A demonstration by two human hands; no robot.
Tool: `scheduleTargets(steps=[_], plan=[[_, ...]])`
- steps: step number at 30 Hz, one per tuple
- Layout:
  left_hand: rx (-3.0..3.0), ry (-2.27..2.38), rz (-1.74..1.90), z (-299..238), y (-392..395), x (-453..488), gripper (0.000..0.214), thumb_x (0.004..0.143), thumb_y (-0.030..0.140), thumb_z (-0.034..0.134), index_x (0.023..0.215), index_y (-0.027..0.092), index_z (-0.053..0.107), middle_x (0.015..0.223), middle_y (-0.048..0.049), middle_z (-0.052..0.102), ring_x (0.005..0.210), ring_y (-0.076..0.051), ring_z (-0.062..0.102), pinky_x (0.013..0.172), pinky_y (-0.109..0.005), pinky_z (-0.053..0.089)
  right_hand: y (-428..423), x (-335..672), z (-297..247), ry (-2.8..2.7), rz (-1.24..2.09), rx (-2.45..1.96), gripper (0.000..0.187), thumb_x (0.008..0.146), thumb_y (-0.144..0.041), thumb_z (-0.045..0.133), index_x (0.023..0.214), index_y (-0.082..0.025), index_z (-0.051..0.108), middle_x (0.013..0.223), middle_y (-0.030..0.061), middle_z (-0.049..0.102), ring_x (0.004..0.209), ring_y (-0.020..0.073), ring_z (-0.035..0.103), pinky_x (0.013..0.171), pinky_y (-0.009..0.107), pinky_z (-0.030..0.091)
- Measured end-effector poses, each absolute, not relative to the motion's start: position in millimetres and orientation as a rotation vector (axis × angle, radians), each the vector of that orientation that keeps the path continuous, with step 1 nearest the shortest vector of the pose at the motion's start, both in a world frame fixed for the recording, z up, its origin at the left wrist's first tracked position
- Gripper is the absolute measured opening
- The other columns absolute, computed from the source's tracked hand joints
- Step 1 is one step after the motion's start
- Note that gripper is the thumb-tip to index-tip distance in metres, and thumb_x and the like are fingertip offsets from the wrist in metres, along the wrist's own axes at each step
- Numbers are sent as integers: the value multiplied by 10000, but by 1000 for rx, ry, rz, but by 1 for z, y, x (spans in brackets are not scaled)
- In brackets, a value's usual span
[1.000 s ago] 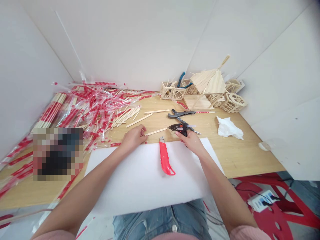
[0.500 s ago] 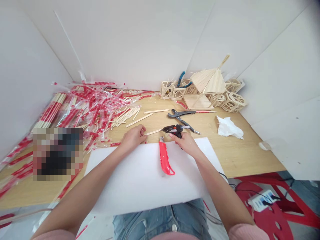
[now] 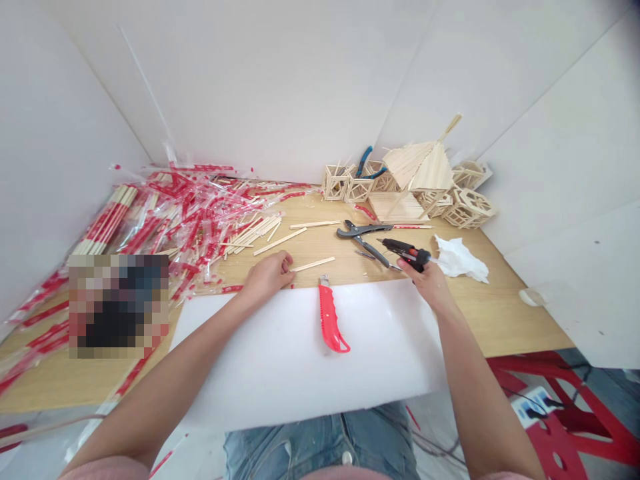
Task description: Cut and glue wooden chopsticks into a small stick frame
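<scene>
Between the fingers of my left hand (image 3: 271,275) is one end of a thin wooden stick (image 3: 316,264), which points to the right just above the table. My right hand (image 3: 431,283) is wrapped round a black glue gun (image 3: 404,249), its nozzle pointing left above the grey pliers (image 3: 361,231). A red utility knife (image 3: 330,317) lies between my hands on a white foam sheet (image 3: 250,380). Several loose sticks (image 3: 255,232) lie beyond my left hand.
Red-and-clear chopstick wrappers (image 3: 195,207) heap up at the left beside a blurred-out patch (image 3: 119,307). Stick-built frames (image 3: 469,207) and a small roofed model (image 3: 423,167) stand at the back right. A crumpled tissue (image 3: 460,257) lies right of the glue gun. A power strip (image 3: 534,405) rests on a red stool.
My right hand has moved the glue gun to the right, away from the end of the stick. My left hand stays in place with the stick.
</scene>
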State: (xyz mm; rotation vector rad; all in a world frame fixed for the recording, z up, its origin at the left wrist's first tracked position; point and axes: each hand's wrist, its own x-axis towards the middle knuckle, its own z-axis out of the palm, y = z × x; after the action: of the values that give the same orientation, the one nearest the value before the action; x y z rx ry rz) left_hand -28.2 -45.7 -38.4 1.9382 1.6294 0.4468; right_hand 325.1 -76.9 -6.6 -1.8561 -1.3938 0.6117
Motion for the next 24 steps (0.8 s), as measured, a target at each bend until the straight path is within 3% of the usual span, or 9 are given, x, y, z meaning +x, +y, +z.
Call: scheduleTargets(steps=[8, 13, 16, 19, 21, 24], plan=[[1940, 1662, 410, -38, -46, -27, 239, 715, 368, 547, 892, 211, 581, 824, -12, 639, 732, -152, 571, 586, -238, 368, -66, 382, -46, -1318, 519, -1904, 568, 689, -555, 574, 1043, -113, 620, 956, 112, 654, 919, 249, 565, 845, 388, 401], [1982, 1721, 377, -35, -50, -26, 196, 722, 367, 522, 840, 220, 577, 814, -8, 647, 746, -163, 576, 574, -249, 342, -68, 387, -50, -1362, 426, -1867, 605, 669, -567, 598, 1073, -118, 557, 935, 101, 625, 838, 216, 554, 783, 363, 414], [2000, 1741, 341, -33, -51, -26, 185, 724, 368, 513, 814, 219, 573, 810, -10, 648, 743, -170, 577, 563, -256, 327, -80, 389, -48, -1258, 247, -1981, 598, 621, -596, 630, 984, -132, 527, 882, 78, 577, 775, 200, 518, 717, 345, 409], [1996, 1734, 321, -32, -50, -26, 176, 728, 369, 502, 796, 222, 572, 793, -7, 648, 735, -172, 576, 552, -255, 319, -101, 381, -41, -1027, -116, -2068, 505, 634, -608, 619, 843, -178, 454, 814, 53, 501, 757, 199, 463, 710, 350, 385], [1990, 1731, 314, -32, -49, -25, 175, 731, 371, 498, 785, 223, 572, 782, -9, 649, 729, -174, 577, 544, -253, 314, -114, 367, -35, -962, -339, -2011, 379, 743, -558, 542, 814, -212, 404, 820, 50, 466, 788, 202, 435, 745, 350, 367], [1987, 1737, 301, -32, -49, -25, 174, 729, 370, 499, 781, 222, 574, 785, -14, 653, 724, -176, 579, 542, -251, 313, -120, 337, -25, -1153, -298, -1898, 289, 795, -476, 523, 789, -219, 389, 766, 18, 443, 744, 187, 435, 722, 324, 375]])
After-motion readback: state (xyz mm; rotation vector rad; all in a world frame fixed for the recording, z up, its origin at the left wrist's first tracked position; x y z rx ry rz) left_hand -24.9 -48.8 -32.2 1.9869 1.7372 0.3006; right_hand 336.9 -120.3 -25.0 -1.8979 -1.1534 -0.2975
